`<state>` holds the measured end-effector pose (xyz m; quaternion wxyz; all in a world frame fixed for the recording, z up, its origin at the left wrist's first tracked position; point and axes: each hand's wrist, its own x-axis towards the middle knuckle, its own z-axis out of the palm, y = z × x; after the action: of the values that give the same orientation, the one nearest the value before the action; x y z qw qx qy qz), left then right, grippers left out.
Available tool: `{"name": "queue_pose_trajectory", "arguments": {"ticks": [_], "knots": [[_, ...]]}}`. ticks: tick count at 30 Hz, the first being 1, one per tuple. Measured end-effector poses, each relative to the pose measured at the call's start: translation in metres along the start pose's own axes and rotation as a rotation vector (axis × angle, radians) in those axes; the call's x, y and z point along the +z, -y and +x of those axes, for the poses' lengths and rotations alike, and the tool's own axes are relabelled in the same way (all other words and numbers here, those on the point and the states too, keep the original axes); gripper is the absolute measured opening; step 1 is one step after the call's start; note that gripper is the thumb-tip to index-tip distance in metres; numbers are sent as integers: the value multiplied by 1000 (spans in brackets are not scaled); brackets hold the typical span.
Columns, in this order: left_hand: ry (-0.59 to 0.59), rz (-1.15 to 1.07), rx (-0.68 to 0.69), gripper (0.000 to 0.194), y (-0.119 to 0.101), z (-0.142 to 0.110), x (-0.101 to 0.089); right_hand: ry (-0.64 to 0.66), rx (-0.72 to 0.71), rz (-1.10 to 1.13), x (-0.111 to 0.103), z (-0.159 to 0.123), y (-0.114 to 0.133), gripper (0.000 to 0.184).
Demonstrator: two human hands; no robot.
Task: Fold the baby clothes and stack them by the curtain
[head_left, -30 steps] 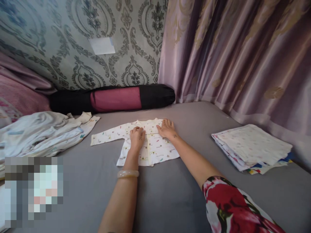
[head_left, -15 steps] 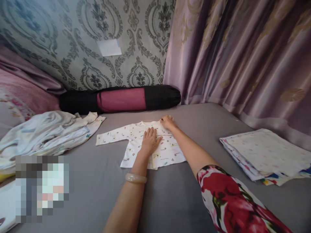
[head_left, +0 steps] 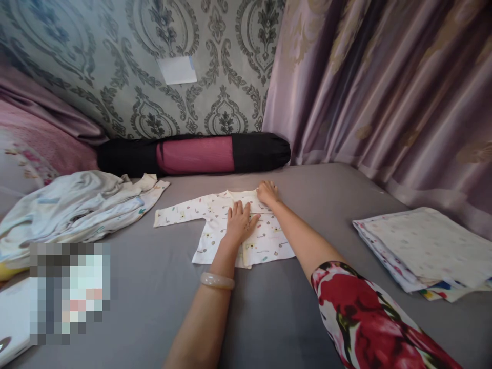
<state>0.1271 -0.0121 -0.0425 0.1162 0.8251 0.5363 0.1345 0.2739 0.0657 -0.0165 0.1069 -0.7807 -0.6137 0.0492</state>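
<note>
Two hands touch the printed shirt (head_left: 216, 209): the left hand (head_left: 240, 222) splayed flat on its front, the right hand (head_left: 268, 193) curled at the shoulder edge, any pinch hidden. Straightening that edge seems the current step, calling next for a steady left palm. It all lies on the bed (head_left: 146, 292), the shirt's print unreadably small.

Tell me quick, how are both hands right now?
Left hand: open, flat on the printed shirt.
Right hand: curled at its far edge; grip can't be told.

Grey patterned wall (head_left: 142, 66) beside purple curtain (head_left: 376, 102), grey sheet (head_left: 269, 302) below
</note>
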Motion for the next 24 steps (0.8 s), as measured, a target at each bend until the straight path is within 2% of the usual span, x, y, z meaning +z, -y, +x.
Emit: {"name": "queue_pose_trajectory", "arguments": {"ticks": [2,4,7,11,19,24], "knots": [[-27,-17,-29,65,-1,1,-3,-22,-56,-13,-4,2,14,39],[-49,-14,-72,63,-1,2,-4,-25,-192,-6,-5,4,34,38],[-29,9,-123,64,0,3,-5,68,-352,17,1,7,65,37],[27,52,-115,65,2,1,-4,161,-357,33,11,11,90,30],[45,83,-85,65,3,-1,-4,29,-349,73,32,15,91,24],[26,-32,-109,64,6,4,-3,128,-391,163,24,20,80,33]]}}
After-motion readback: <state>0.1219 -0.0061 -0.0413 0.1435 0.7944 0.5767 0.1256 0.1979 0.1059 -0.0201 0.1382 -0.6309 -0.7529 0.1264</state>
